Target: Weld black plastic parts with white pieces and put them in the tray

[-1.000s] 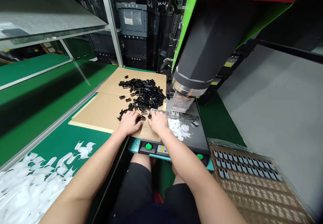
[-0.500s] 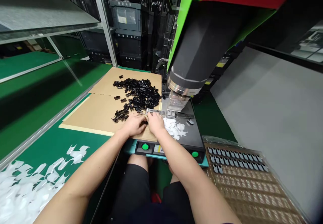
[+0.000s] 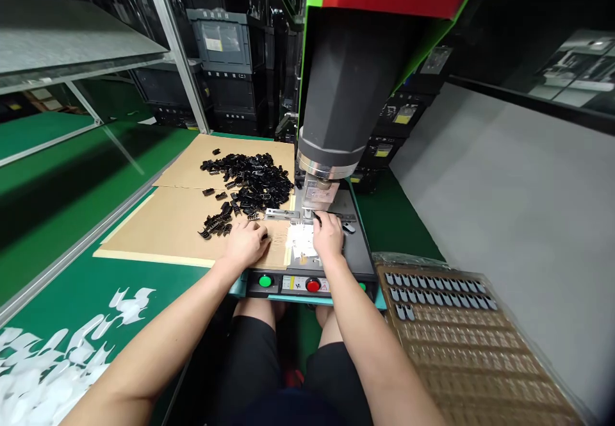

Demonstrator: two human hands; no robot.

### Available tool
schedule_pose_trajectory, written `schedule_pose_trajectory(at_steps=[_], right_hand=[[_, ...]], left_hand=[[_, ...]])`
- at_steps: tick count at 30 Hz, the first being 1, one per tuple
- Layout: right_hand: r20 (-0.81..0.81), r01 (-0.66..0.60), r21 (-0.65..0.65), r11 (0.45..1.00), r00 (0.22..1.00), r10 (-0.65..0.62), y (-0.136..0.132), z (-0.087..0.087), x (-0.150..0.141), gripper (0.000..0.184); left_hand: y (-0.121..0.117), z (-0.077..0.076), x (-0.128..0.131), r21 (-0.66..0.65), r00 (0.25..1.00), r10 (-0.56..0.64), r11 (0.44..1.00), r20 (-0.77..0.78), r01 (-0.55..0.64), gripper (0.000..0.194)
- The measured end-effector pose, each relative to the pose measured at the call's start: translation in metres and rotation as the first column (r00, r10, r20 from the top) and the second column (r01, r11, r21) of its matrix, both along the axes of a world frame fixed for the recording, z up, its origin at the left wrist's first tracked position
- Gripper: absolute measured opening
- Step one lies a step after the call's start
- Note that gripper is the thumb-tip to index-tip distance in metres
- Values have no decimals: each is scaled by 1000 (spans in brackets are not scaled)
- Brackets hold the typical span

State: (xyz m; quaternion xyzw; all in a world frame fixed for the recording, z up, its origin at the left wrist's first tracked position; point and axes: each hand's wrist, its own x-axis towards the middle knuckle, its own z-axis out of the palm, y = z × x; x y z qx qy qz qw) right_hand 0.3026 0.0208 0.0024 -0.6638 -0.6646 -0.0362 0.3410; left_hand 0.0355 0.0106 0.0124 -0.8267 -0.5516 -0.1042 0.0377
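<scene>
The left hand [image 3: 246, 244] rests on the cardboard [image 3: 154, 224], fingers curled, a small black part [image 3: 264, 237] pinched at thumb and forefinger; the right hand [image 3: 329, 237] is over the plate [image 3: 354, 257], its fingers nearly closed on a dark part [image 3: 317, 217] just beside the tip of the horn [image 3: 320, 191]; how far the thumb wraps that part cannot be told.

Between the hands, white slips [image 3: 302, 241] lie on the plate, near the right hand; a metal bar [image 3: 282, 214] crosses from cardboard to plate beyond them; a grey cap [image 3: 348, 227] sits just right of the right hand.

Past the left hand, a pile [image 3: 262, 179] of black parts spreads over the cardboard, a few pieces loose at its left; along the plate's front edge are a green button [image 3: 265, 281] and a red button [image 3: 312, 284].

Above the horn rises the dark body of the press [image 3: 336, 86]; to the right, a tray [image 3: 446, 349] holds caps [image 3: 442, 282] in rows, the third row with just two; at lower left, a white heap [image 3: 43, 375] covers the green counter [image 3: 177, 285]; crates [image 3: 225, 41] stand stacked behind.
</scene>
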Motion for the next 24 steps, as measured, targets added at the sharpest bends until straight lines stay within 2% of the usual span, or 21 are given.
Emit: schedule_pose_trajectory(at_steps=[3,7,11,14,19,24], right_hand=[[81,27,-42,999,996,-24,3,1,14,33],[204,10,-125,992,979,16,2,7,13,33],[303,-4,-172,985,951,57,-3,16,14,37],[333,-24,-210,977,938,94,-6,19,17,44],[362,-14,-277,961,925,118,-6,22,18,55],[359,-23,-307,952,923,138,-3,28,22,55]], left_hand=[[-3,1,9,-28,999,43,999,-5,-43,33],[-3,-2,14,-57,996,85,995,1,-85,32],[-4,-3,14,-31,994,102,994,-33,-103,32],[-2,1,19,2,993,102,995,56,-102,32],[17,13,58,59,955,24,997,296,-43,30],[41,12,110,69,952,-29,998,305,8,30]])
